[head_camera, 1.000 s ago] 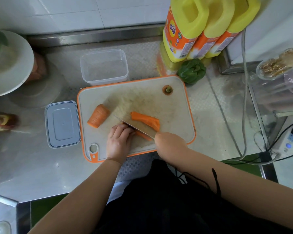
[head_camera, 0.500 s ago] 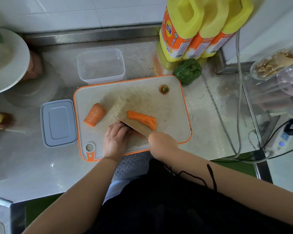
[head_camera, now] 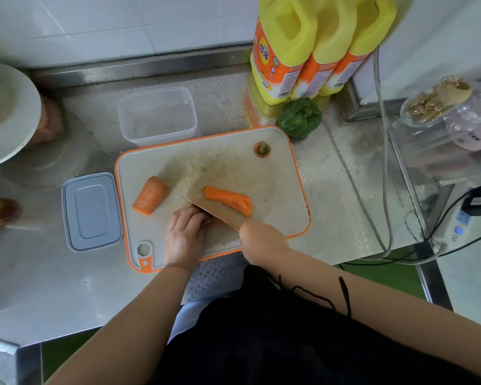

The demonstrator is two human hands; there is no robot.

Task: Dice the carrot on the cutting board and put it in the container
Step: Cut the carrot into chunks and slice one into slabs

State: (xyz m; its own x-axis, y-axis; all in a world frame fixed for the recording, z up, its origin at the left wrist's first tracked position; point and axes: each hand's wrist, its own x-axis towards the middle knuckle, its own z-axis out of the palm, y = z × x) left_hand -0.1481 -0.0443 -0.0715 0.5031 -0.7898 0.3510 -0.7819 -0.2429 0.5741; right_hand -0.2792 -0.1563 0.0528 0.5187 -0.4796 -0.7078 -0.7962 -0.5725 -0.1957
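Note:
On the orange-rimmed cutting board [head_camera: 278, 190] lie a thick carrot chunk [head_camera: 151, 199] at the left, long carrot slabs [head_camera: 229, 200] beyond the blade, and a cut-off carrot top [head_camera: 262, 149] at the far right corner. My right hand [head_camera: 261, 240] grips the handle of a knife [head_camera: 214, 211] whose blade slants across the board. My left hand [head_camera: 185, 234] has curled fingers pressed on a carrot piece beside the blade; that piece is almost hidden. The clear plastic container [head_camera: 157, 115] stands behind the board with nothing in it.
A grey lid [head_camera: 91, 212] lies left of the board. Yellow oil bottles [head_camera: 311, 43] and a green pepper [head_camera: 300, 117] stand behind the board's right corner. A white bowl [head_camera: 3, 115] sits far left. Cables, a power strip [head_camera: 458, 226] and a blender jar [head_camera: 439, 107] crowd the right.
The knife blade has shifted slightly left toward my left fingers. Both hands stay at the board's near edge, and the loose carrot pieces have not moved.

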